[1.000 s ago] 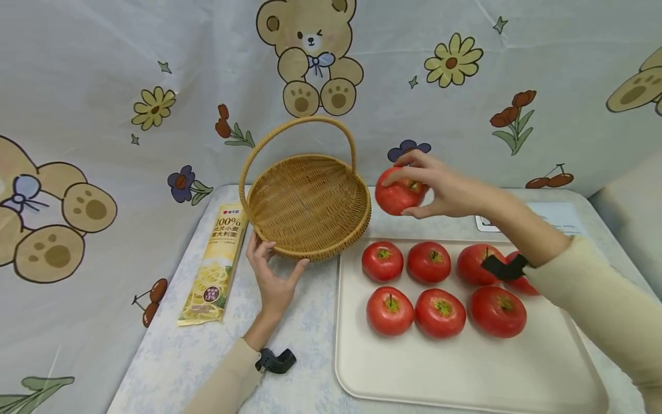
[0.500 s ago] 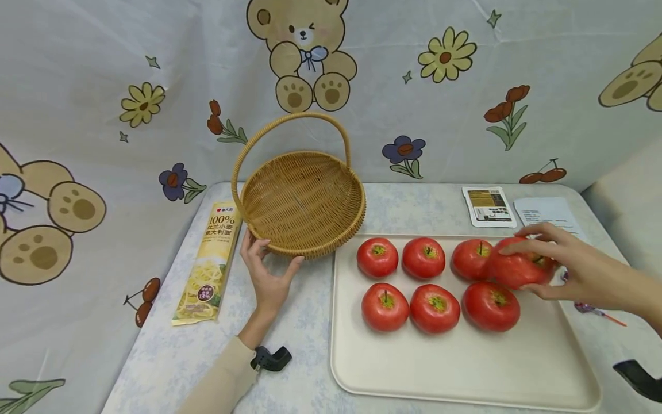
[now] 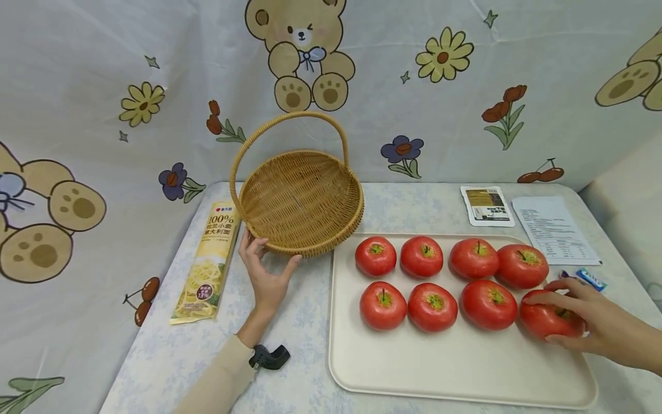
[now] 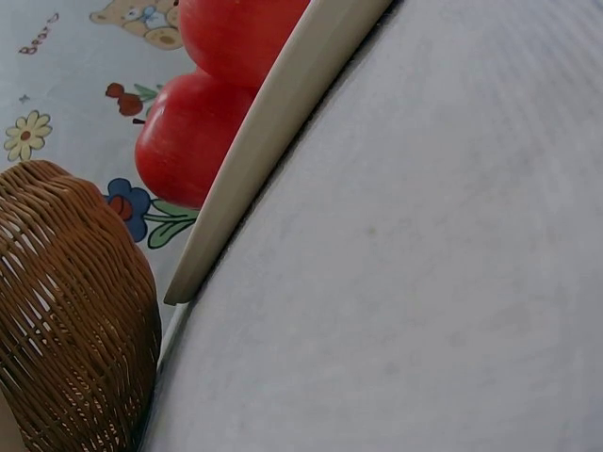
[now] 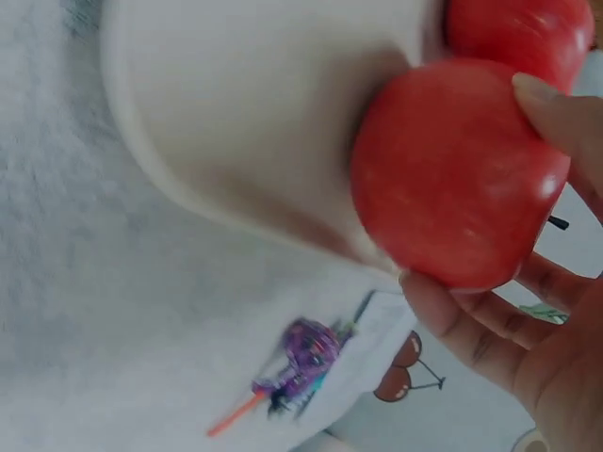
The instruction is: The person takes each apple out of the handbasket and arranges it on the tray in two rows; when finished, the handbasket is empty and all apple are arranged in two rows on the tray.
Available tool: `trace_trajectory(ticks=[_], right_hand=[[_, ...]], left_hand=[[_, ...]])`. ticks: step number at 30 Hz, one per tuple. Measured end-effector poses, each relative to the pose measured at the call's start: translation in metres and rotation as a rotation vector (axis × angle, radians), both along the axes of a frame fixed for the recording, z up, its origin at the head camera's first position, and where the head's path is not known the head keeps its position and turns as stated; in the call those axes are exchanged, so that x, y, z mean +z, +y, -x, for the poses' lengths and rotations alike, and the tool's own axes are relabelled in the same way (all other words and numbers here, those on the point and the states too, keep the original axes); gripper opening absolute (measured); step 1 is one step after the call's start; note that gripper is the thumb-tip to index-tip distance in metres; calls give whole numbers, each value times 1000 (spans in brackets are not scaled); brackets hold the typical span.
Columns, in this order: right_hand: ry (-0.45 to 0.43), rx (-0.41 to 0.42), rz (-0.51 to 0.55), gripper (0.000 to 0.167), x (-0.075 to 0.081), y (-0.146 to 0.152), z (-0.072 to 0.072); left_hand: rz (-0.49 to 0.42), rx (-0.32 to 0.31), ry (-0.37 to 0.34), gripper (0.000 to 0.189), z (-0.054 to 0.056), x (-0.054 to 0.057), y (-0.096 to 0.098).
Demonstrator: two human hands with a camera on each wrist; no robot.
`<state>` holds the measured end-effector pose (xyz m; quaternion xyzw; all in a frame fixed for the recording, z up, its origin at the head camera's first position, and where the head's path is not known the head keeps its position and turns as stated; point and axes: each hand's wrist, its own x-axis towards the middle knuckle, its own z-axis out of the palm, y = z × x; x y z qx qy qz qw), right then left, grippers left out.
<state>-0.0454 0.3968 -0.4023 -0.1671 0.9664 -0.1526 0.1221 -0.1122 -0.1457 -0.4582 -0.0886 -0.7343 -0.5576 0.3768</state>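
My right hand (image 3: 595, 319) grips a red apple (image 3: 548, 315) at the right end of the front row in the beige tray (image 3: 439, 368). The right wrist view shows thumb and fingers on opposite sides of this apple (image 5: 452, 179), beside another apple (image 5: 518, 33). Several more apples (image 3: 433, 306) stand in two rows, stems up. To their left, a wicker basket (image 3: 300, 201) with a tall handle tilts toward me, its inside bare. Curled at its lower left rim, my left hand (image 3: 266, 282) holds it, thumb at the bottom. The left hand is not visible in its wrist view.
A yellow pasta packet (image 3: 207, 261) lies left of the basket. Behind the tray are a white sachet (image 3: 487, 207) and a printed sheet (image 3: 555, 230). Small wrapped sweets (image 3: 589, 279) lie past the tray's right edge. A bear-patterned cloth (image 3: 357, 138) rises behind the table.
My right hand carried an apple from beside the basket to the back row's right end and let it go. It then moved forward onto another apple. The left hand stayed at the basket.
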Motion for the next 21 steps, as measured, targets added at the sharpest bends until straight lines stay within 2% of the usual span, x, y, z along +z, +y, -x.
trace_trajectory(ticks=[5, 11, 18, 21], right_hand=[[72, 0, -19, 68, -11, -3, -1], [122, -33, 20, 65, -16, -5, -5], [172, -67, 67, 71, -21, -5, -15], [167, -87, 79, 74, -23, -4, -17]], left_hand=[[-4, -12, -10, 64, 0, -1, 2], [-2, -9, -13, 65, 3, -3, 2], [-2, -15, -18, 66, 4, -2, 3], [3, -11, -27, 66, 3, -1, 2]])
